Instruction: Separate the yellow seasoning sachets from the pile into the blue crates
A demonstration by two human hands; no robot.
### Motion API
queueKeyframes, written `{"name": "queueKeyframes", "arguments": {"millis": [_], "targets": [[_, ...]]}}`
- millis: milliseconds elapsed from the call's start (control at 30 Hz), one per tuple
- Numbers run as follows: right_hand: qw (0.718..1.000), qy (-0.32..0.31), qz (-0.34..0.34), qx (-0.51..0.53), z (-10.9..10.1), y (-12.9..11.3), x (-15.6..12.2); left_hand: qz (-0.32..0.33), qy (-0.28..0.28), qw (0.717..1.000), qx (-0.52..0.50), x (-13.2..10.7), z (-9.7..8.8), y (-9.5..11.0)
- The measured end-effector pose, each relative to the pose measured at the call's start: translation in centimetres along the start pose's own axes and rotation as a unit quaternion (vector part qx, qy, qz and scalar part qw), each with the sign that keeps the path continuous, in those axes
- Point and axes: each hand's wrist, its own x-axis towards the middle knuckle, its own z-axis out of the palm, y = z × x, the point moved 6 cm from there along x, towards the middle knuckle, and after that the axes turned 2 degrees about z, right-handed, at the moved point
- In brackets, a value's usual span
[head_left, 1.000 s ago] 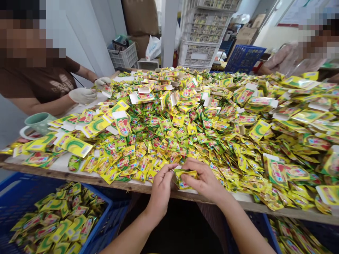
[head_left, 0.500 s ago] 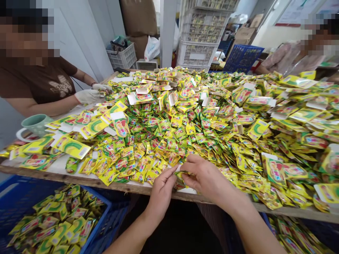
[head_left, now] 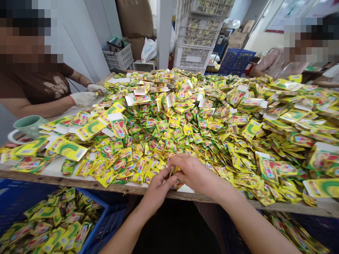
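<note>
At the table's near edge my two hands meet. My left hand point(head_left: 159, 185) is closed, its thumb and fingers pinching a small carton point(head_left: 172, 171) that shows only as a narrow edge. My right hand point(head_left: 194, 174) curls over the same carton from the right, fingers bent against it and hiding most of it. Just beyond lies a heap of small yellow and green sachets point(head_left: 169, 135) with fruit pictures. Flat and open-ended yellow cartons point(head_left: 70, 148) lie to the left, and more cartons point(head_left: 275, 167) rest on the right.
A blue crate point(head_left: 102, 215) of filled cartons stands below the table edge point(head_left: 79, 183) at left. A green mug point(head_left: 29, 127) sits on the left corner. One co-worker in white gloves point(head_left: 84, 98) works at left, another person sits far right. White crates point(head_left: 193, 56) are stacked behind.
My right hand has moved slightly left and closed over the carton's top; its white flap no longer shows. The view has shifted a little to the right.
</note>
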Motion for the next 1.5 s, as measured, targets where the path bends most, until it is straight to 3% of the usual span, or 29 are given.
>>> {"name": "queueKeyframes", "arguments": {"millis": [100, 167, 400, 600, 800, 1033, 1300, 1500], "targets": [[0.990, 0.049, 0.036, 0.131, -0.2, 1.8, -0.8, 0.001, 0.020, 1.000, 0.004, 0.4, -0.5, -0.7], [0.984, 0.062, 0.044, 0.162, -0.1, 2.6, -1.6, -0.004, 0.018, 1.000, -0.008, 0.5, -0.5, -0.7], [0.985, 0.129, 0.086, 0.072, -0.5, 3.4, -2.5, -0.032, 0.031, 0.999, -0.001, 0.7, -0.3, -0.1], [0.977, 0.207, 0.030, 0.039, -2.4, 1.7, -3.0, -0.042, 0.026, 0.998, -0.030, 0.6, 0.4, -0.4], [0.996, 0.080, -0.031, -0.026, -0.8, 0.7, -2.4, -0.033, 0.019, 0.999, 0.014, 0.3, 0.3, -0.2], [0.994, -0.065, -0.023, -0.082, -1.8, -0.6, -1.4, -0.008, -0.006, 1.000, 0.015, 0.3, 0.6, -0.1], [0.992, -0.078, -0.025, -0.097, -1.1, -0.7, -0.7, 0.002, 0.004, 0.999, 0.050, 0.3, -0.1, 0.0], [0.985, -0.079, -0.039, -0.149, 0.0, -2.8, -0.3, 0.020, -0.023, 0.998, 0.055, 0.2, 0.1, 0.1]]}}
